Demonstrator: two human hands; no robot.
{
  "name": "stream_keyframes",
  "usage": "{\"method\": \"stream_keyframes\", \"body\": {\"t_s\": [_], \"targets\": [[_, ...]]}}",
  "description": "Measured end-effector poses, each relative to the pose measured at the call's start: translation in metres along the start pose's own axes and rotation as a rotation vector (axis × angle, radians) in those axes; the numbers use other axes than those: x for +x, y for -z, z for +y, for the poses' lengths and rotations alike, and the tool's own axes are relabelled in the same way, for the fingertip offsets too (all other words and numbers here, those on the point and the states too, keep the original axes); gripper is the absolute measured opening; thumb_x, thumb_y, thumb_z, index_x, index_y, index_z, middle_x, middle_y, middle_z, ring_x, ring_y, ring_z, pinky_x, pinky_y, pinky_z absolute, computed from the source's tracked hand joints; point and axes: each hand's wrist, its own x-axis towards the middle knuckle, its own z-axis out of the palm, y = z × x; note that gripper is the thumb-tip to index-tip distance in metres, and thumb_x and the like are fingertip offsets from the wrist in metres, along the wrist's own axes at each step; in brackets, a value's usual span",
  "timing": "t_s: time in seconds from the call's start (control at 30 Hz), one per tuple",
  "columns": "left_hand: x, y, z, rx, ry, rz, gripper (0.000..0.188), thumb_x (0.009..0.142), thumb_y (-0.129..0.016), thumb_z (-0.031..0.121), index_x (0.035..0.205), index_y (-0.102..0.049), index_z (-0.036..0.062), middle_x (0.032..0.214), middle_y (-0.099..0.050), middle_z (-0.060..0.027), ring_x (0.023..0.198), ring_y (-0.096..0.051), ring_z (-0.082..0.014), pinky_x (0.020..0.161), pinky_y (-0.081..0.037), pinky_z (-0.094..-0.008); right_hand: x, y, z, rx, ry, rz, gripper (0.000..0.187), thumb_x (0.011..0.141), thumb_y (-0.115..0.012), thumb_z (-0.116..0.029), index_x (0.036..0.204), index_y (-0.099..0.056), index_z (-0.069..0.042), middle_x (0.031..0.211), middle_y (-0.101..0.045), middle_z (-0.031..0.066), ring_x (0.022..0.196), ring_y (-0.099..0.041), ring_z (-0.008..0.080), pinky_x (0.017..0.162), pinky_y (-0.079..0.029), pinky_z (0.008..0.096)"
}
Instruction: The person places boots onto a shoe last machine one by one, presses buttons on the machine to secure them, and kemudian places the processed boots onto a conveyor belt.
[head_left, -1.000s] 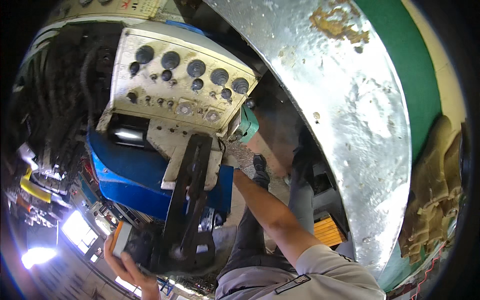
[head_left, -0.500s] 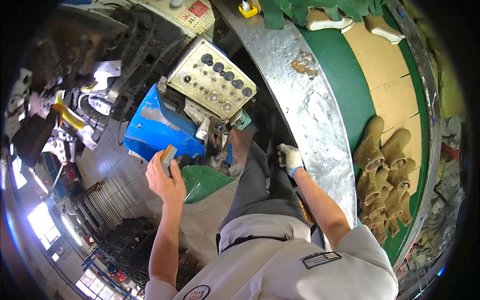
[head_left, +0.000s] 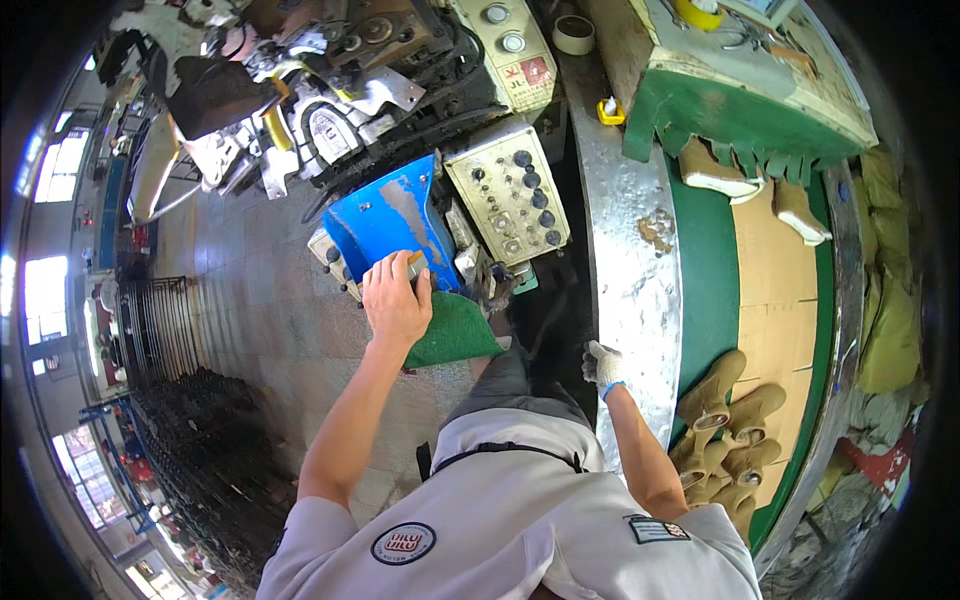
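Bare left hand [head_left: 398, 300]: is being closed on a small grey block with an orange edge [head_left: 416, 266] — the block is being pinched between thumb and fingers and partly hidden by them.
Block position: is being held at one o'clock from the middle of the left hand, in front of the scuffed blue metal housing [head_left: 375, 230].
Dark green curved sheet [head_left: 450, 330]: is being seen at four o'clock from the left hand, just beside it.
Cream control panel with black knobs [head_left: 498, 188]: is being seen between one and two o'clock from the left hand.
White-gloved right hand [head_left: 605, 368]: is being held beside the silver metal tabletop [head_left: 635, 300], fingers appearing bent — whether anything is being grasped, or the metal touched, cannot be told.
Brown ankle-high boots [head_left: 718, 388]: are being displayed in a cluster at four o'clock from the right hand.
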Motion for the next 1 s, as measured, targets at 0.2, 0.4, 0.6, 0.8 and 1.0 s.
{"method": "stream_keyframes", "body": {"t_s": [0.2,0.4,0.6,0.8,1.0], "targets": [[0.017,0.016,-0.005,0.001,0.021,-0.002,0.030,0.091,-0.067,0.022,0.114,-0.061,0.0038,0.109,-0.065,-0.0147,0.104,-0.060,-0.0336,0.091,-0.044,-0.0454,0.022,-0.008,-0.037,-0.102,0.061,0.031,0.024,0.094,-0.069,-0.026,0.093,-0.068,-0.002,0.072,-0.064,0.0075,0.052,-0.061,0.0186,0.043,-0.049,0.0351],[0.042,0.028,-0.014,-0.032,0.012,0.034,0.031,0.091,-0.067,0.022,0.114,-0.061,0.0026,0.108,-0.065,-0.0148,0.103,-0.060,-0.0338,0.092,-0.044,-0.0453,0.048,-0.004,-0.037,-0.179,0.020,0.064,0.023,0.094,-0.068,-0.025,0.094,-0.068,-0.002,0.073,-0.065,0.0090,0.052,-0.061,0.0205,0.044,-0.049,0.0364],[0.063,0.042,-0.026,-0.029,0.040,0.004,0.034,0.093,-0.064,0.027,0.115,-0.060,0.0011,0.110,-0.064,-0.0161,0.105,-0.059,-0.0339,0.094,-0.044,-0.0460,0.041,-0.031,-0.043,-0.239,0.012,0.046,0.020,0.095,-0.067,-0.024,0.089,-0.067,-0.005,0.063,-0.062,0.0082,0.047,-0.060,0.0218,0.041,-0.050,0.0382],[0.082,0.048,-0.033,-0.039,0.037,0.045,0.034,0.091,-0.067,0.024,0.116,-0.059,0.0023,0.108,-0.064,-0.0147,0.104,-0.060,-0.0340,0.092,-0.043,-0.0452,0.024,-0.051,-0.048,-0.292,0.061,0.031,0.018,0.096,-0.067,-0.022,0.100,-0.070,-0.005,0.070,-0.066,0.0068,0.050,-0.062,0.0196,0.045,-0.052,0.0370],[0.081,0.051,-0.032,-0.043,0.064,-0.025,0.032,0.091,-0.066,0.023,0.114,-0.059,0.0026,0.108,-0.063,-0.0146,0.104,-0.059,-0.0336,0.093,-0.043,-0.0455,0.011,-0.044,-0.058,-0.304,0.090,0.088,0.024,0.095,-0.067,-0.022,0.108,-0.070,-0.002,0.075,-0.068,0.0078,0.054,-0.064,0.0192,0.048,-0.053,0.0358]]}}
